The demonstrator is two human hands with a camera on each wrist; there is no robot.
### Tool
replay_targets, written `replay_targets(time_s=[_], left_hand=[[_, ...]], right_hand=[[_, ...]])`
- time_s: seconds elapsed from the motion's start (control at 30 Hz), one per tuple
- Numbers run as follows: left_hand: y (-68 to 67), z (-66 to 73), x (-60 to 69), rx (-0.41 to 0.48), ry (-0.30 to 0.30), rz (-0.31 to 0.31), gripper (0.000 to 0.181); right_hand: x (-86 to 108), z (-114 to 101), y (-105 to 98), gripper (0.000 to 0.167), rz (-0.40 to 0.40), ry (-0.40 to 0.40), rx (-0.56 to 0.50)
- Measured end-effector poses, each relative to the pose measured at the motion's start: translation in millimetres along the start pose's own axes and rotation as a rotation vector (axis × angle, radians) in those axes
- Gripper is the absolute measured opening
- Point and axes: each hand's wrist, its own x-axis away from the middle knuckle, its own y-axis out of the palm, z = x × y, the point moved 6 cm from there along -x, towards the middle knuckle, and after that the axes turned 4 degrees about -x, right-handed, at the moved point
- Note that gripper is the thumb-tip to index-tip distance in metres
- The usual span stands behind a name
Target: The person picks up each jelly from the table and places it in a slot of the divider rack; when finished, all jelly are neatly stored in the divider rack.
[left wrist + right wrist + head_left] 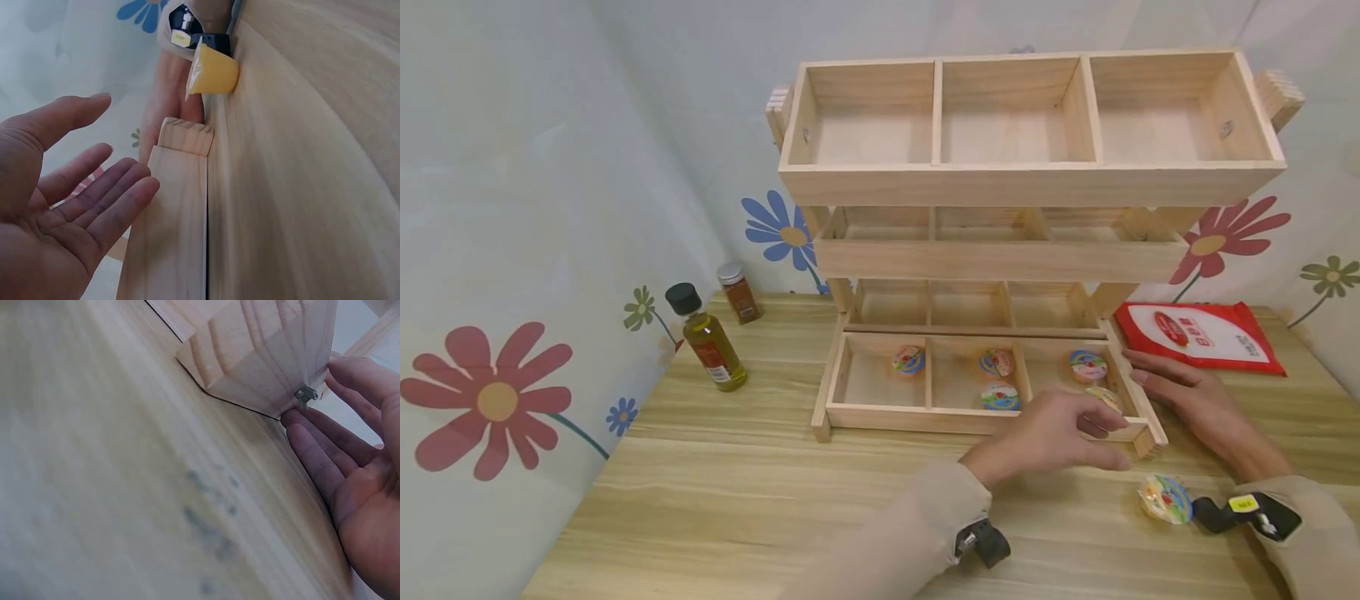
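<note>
My left hand [1052, 437] hovers at the front rim of the wooden shelf's bottom tray [880, 417], thumb and fingers apart with nothing between them. My right hand [1206, 408] lies along the shelf's right side, and its fingertips touch the wooden side piece [262, 356]. Several small jelly cups with printed lids sit in the bottom tray: one [908, 360] in the left compartment, two [1000, 396] in the middle, two [1087, 365] on the right. The frontmost right one is partly hidden by my left hand. Another jelly cup [1165, 500], yellow [215, 70], lies on the table near my right wrist.
Above the bottom tray rise the shelf's upper tiers [1030, 185], each split into three compartments. To the left stand an oil bottle [715, 350] with a black cap and a spice jar [741, 296]. A red and white packet [1206, 336] lies behind my right hand.
</note>
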Motion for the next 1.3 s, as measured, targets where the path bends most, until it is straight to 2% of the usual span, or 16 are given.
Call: replay_targets(time_s=[0.1, 0.37, 0.53, 0.6, 0.8, 0.93, 1.13, 1.3], left_hand=[[5.6, 1.7, -2.4, -0.003, -0.003, -0.012, 0.037], [22.0, 4.2, -8.6, -0.116, 0.004, -0.055, 0.041], [31.7, 6.8, -11.9, -0.119, 0.042, -0.077, 0.043], [34.9, 7.0, -12.7, -0.128, 0.038, -0.085, 0.044], [41.3, 6.4, -14.4, -0.226, 0.009, -0.088, 0.048], [46.0, 6.5, -15.9, -0.226, 0.009, -0.090, 0.050], [51.8, 5.8, -16.9, -0.273, -0.004, -0.100, 0.051], [56.1, 5.4, -16.9, -0.289, 0.013, -0.101, 0.048]], right_hand=[[-0.2, 0, 0, 0.054, 0.000, -0.004, -0.019], [-0.1, 1, -1, 0.053, 0.004, -0.007, -0.027], [0.6, -1, -1, 0.052, 0.005, -0.016, -0.029], [0.5, -1, -2, 0.052, 0.006, -0.018, -0.031], [0.1, 0, -2, 0.052, 0.012, -0.015, -0.018], [-0.3, 0, -1, 0.053, 0.012, -0.010, -0.021], [0.0, 0, -1, 0.053, 0.009, -0.003, -0.023], [0.5, 0, -1, 0.053, 0.005, -0.006, -0.017]])
